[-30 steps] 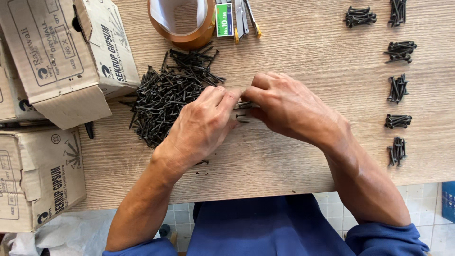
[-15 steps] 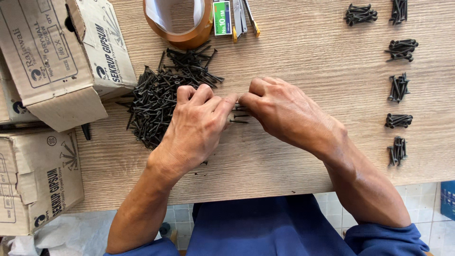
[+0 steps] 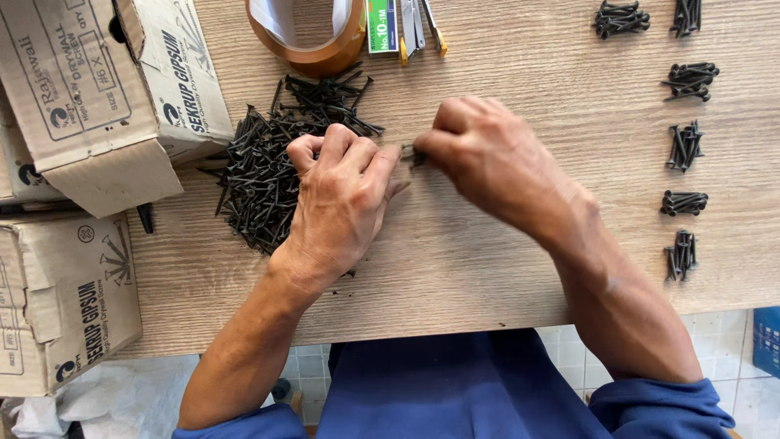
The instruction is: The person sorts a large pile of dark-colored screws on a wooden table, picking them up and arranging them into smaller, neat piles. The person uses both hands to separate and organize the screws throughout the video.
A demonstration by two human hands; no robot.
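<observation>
The left hand (image 3: 341, 195) rests palm-down on the pale wood-grain surface (image 3: 504, 260), fingers curled at the right edge of the loose heap of black drywall screws (image 3: 272, 162); whether it grips anything beneath cannot be told. The right hand (image 3: 487, 158) is closed, thumb and forefinger pinching a small cluster of black screws (image 3: 413, 154) between the two hands, just above the surface. Containers: two brown cardboard screw boxes are in view. The upper box (image 3: 106, 89) lies at the far left with its flap open, touching the heap; its contents are not visible. The lower box (image 3: 65, 301) sits at the left edge, closed. Count of sorted items: six small bundles of black screws (image 3: 685, 146) lie well apart from the hands along the right side, arranged roughly in a column with two at the top. One roll of brown packing tape (image 3: 313, 36) stands at the top edge, just beside one green staple box (image 3: 382, 24).
</observation>
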